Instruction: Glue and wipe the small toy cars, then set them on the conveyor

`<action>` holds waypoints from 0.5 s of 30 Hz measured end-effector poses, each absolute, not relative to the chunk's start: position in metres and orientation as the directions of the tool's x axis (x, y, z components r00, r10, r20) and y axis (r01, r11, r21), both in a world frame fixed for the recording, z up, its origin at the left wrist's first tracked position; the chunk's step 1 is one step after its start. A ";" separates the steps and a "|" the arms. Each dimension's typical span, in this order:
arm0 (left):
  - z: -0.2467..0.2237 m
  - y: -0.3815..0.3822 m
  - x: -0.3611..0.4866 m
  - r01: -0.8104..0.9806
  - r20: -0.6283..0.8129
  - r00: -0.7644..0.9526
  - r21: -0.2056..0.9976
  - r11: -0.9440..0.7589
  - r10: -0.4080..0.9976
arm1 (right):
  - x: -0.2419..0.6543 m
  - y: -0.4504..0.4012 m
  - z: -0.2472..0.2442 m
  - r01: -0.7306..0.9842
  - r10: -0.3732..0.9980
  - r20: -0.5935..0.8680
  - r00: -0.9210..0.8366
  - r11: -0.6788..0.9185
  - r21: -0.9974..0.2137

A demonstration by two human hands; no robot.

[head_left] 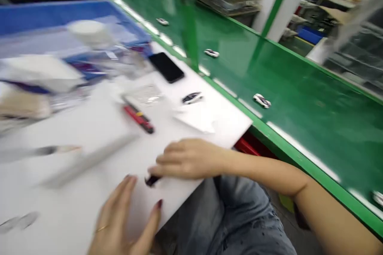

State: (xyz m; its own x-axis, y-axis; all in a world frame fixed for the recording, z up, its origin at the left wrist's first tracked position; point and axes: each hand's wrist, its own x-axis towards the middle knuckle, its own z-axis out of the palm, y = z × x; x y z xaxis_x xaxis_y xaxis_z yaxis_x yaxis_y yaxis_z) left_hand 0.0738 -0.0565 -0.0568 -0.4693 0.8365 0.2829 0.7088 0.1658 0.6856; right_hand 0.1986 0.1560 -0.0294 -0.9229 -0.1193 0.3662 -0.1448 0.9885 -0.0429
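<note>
My right hand [188, 161] rests low over the white table near its front edge. Its fingers are closed on a small black-and-white piece [152, 180], which looks like a toy car; most of it is covered by the fingers. Just left of it, my left hand [122, 219] is open, thumb and fingers spread apart, holding nothing and not touching the piece. Farther up the table lies another black-and-white toy car [191, 97], beside a folded white paper [196, 117].
A green conveyor belt [287, 83] runs along the right, carrying several small white cars [262, 100]. On the table are a black phone [166, 67], a red-and-black cutter [138, 118], a blurred grey strip [92, 159] and a blue bin [60, 8] with white items.
</note>
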 end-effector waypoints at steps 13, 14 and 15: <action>-0.052 -0.055 0.097 0.756 0.369 -0.542 0.606 0.246 0.755 | 0.043 0.154 0.016 -0.028 0.132 0.215 -0.968 0.791 -0.611; -0.052 -0.053 0.092 0.757 0.357 -0.533 0.606 0.244 0.767 | 0.033 0.153 0.018 -0.001 0.107 0.149 -0.983 0.811 -0.585; -0.051 -0.052 0.087 0.757 0.349 -0.517 0.612 0.228 0.782 | 0.026 0.153 0.019 0.026 0.102 0.101 -0.990 0.821 -0.571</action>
